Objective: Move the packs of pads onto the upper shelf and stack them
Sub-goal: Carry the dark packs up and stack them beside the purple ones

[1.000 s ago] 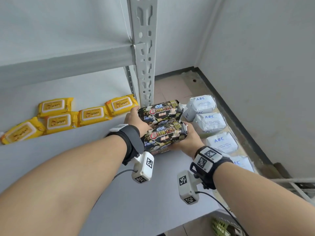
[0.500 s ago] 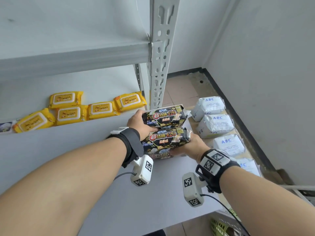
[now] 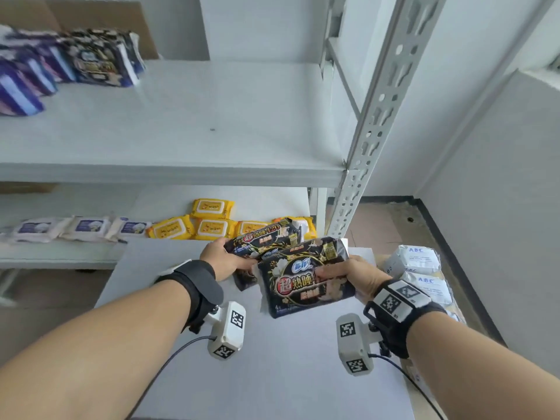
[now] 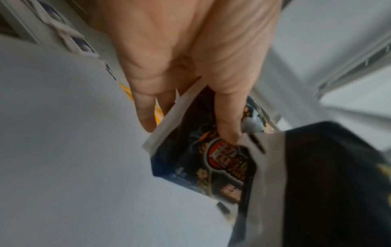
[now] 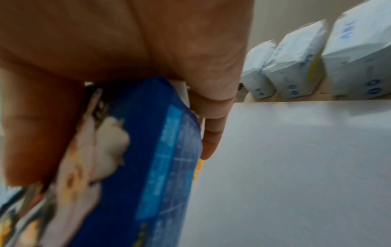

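now lifting both dark packs clear of the white table point(image 3: 272, 374), no longer stacked flat. left hand point(image 3: 222, 259) gripping the far pack point(image 3: 266, 241); right hand point(image 3: 357, 275) pinching the near pack point(image 3: 303, 283), tilting it up. upper shelf point(image 3: 181, 122) coming into view above, purple packs point(image 3: 27, 83) lying there.

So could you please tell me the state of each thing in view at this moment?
left hand: grips far black pack.
right hand: grips near black pack, tilted, off the surface.
upper shelf: dark packs standing at back left.
yellow wipes: lying flat, lower shelf.
white ABC packs: in a row, right.
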The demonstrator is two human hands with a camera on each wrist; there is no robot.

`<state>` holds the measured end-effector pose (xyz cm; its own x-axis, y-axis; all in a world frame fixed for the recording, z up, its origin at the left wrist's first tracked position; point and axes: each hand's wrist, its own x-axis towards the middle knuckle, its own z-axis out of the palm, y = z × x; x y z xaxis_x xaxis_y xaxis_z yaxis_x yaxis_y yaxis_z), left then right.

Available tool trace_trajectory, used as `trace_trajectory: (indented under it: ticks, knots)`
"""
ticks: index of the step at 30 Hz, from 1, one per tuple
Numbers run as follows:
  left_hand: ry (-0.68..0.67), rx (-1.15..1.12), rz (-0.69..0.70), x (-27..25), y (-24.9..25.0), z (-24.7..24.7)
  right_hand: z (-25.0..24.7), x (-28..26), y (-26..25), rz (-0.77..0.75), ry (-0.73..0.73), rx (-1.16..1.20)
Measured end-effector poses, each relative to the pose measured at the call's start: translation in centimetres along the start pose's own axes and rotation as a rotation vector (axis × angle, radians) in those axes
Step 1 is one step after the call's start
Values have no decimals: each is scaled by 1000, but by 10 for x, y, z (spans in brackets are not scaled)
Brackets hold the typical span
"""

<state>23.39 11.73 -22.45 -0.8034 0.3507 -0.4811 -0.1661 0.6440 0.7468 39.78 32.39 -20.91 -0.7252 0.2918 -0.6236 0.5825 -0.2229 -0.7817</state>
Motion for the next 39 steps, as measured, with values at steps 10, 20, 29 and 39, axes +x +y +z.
trace_trajectory:
  ticks: [10,20,29,39]
  knots:
    - [160,-506,-30,-78,37,-146,95,-36,-106,-222,-317,292]
    - [328,-705,91,-112,36,-266,208,-50,-186,-356,-375,368]
    - [269,-636,135,-68,-10,-405,348,-32,-221,-402,-276,362]
    - [163,-392,160,-8,-13,-525,448,-5,-245,-398,-35,390]
